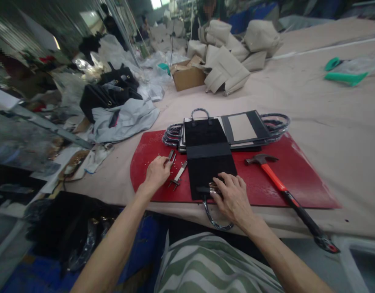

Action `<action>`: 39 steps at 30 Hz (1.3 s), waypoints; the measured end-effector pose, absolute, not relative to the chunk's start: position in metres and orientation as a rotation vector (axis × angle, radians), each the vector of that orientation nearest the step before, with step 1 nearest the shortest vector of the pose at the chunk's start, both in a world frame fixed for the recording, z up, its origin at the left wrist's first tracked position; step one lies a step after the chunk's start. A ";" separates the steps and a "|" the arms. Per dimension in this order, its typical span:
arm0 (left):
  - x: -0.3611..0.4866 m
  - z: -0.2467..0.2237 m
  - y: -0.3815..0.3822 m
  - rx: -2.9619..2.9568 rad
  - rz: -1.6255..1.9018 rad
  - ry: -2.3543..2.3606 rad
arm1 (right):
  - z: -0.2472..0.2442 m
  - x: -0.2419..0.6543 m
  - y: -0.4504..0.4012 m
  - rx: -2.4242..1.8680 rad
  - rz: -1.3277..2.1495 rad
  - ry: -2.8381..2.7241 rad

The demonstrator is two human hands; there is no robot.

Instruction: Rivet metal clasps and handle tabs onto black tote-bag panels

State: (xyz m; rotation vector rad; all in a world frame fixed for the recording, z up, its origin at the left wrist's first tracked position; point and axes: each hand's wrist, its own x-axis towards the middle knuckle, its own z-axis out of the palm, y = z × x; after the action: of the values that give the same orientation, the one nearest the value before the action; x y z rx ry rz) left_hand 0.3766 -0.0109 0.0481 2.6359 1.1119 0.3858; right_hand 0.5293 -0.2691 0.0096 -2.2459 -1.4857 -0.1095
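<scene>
On the red mat (pixel 297 179), left hand (pixel 157 171) pinches a metal clasp (pixel 171 156); right hand (pixel 233 195), fingers spread, presses the unlabelled black bag (pixel 208 162).

left hand (pixel 157 173): on metal clip (pixel 171 156) | right hand (pixel 232 195): on black bag panel (pixel 210 162)

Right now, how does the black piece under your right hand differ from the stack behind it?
The black piece lies single and unfolded lengthwise under the right hand; the stack holds several pieces. The black piece shows only dark fabric; the stack's top shows a pale panel. Both rest on the red mat and have looped handles.
</scene>
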 end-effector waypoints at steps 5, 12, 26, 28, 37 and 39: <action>0.351 0.049 0.001 2.495 0.209 1.313 | 0.000 0.536 -0.259 -2.220 -0.058 -1.480; 0.340 0.051 0.007 2.444 0.256 1.320 | -0.007 0.542 -0.262 -2.200 -0.112 -1.549; 0.347 0.047 0.023 2.337 0.222 1.331 | -0.020 0.548 -0.257 -2.149 -0.240 -1.557; 0.355 0.047 0.026 2.334 0.190 1.321 | -0.021 0.548 -0.257 -2.158 -0.246 -1.559; 0.383 0.059 0.017 2.412 0.076 1.331 | -0.016 0.544 -0.258 -2.168 -0.224 -1.542; 0.384 0.063 0.007 2.445 0.025 1.264 | -0.013 0.543 -0.258 -2.177 -0.205 -1.533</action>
State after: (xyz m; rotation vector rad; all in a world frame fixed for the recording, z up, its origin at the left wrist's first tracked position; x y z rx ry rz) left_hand 0.3840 0.0068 0.0628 2.4449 1.2645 0.0245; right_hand 0.5427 -0.2583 -0.0131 -2.1769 -1.5333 -0.2047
